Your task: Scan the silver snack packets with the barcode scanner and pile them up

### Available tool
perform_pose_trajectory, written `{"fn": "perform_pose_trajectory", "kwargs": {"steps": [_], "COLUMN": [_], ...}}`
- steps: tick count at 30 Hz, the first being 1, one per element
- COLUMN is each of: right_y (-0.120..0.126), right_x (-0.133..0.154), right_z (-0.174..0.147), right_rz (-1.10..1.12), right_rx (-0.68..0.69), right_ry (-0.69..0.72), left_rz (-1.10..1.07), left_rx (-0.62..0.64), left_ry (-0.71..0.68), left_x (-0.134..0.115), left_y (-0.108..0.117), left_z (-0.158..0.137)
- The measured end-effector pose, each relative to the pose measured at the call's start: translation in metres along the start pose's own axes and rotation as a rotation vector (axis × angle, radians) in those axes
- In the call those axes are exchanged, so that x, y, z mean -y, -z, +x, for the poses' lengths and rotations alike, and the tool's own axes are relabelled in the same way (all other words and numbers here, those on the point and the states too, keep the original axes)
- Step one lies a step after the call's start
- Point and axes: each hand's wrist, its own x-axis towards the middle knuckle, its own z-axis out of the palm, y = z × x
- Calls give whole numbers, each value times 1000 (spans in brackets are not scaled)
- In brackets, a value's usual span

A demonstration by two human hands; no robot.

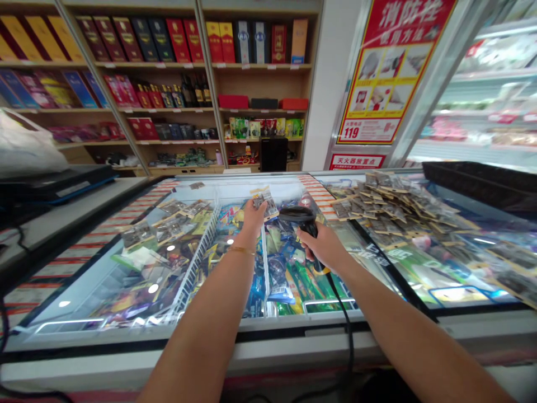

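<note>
My left hand [254, 212] is closed on a small flat packet [267, 202], dark in the middle with a tan edge, above the freezer's glass lid. In my right hand [321, 243] is a black barcode scanner [298, 215], its head turned toward the packet and a little apart from it. The scanner's cord [347, 324] runs down over the freezer's front edge. A large heap of like packets [390, 204] lies on the glass to the right. Several more packets [168, 226] are spread on the glass to the left.
Beneath the glass lid, the chest freezer [293, 323] holds wrapped goods parted by a white wire divider [197, 257]. A black tray [482, 182] stands at the far right, and a dark device [62, 182] with a white bag on it at the left. Shelves [159, 64] line the back wall.
</note>
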Motion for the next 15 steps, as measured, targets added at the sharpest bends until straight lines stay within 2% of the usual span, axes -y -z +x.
{"fn": "perform_pose_trajectory", "kwargs": {"steps": [15], "right_y": [3], "right_x": [-1], "right_z": [-1], "right_rz": [-76], "right_rx": [16], "right_ry": [9], "left_rz": [-17], "left_rx": [17], "left_ry": [-14], "left_x": [6], "left_y": [0], "left_z": [3]}}
